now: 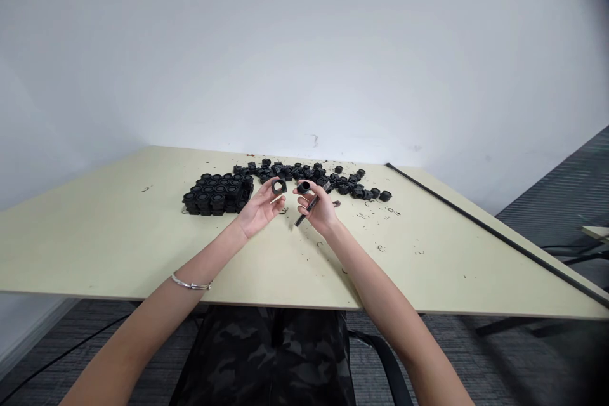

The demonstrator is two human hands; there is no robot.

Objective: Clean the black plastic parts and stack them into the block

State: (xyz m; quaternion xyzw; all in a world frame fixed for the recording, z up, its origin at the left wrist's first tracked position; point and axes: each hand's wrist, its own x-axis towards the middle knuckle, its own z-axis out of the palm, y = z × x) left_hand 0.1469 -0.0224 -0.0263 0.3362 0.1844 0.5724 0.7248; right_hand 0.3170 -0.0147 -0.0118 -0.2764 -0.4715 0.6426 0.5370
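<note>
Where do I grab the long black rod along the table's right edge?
Grip the rod near its middle, coming from above with fingers pinching across its thin width. It lies flat and is very long, so a middle hold should keep it balanced.

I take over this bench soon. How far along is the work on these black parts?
Seemingly done: a neat block of black parts stacked left of the hands. In hand: the left hand holds a square part; the right hand holds a round part and a thin tool. Probably left: the loose pile behind.
</note>
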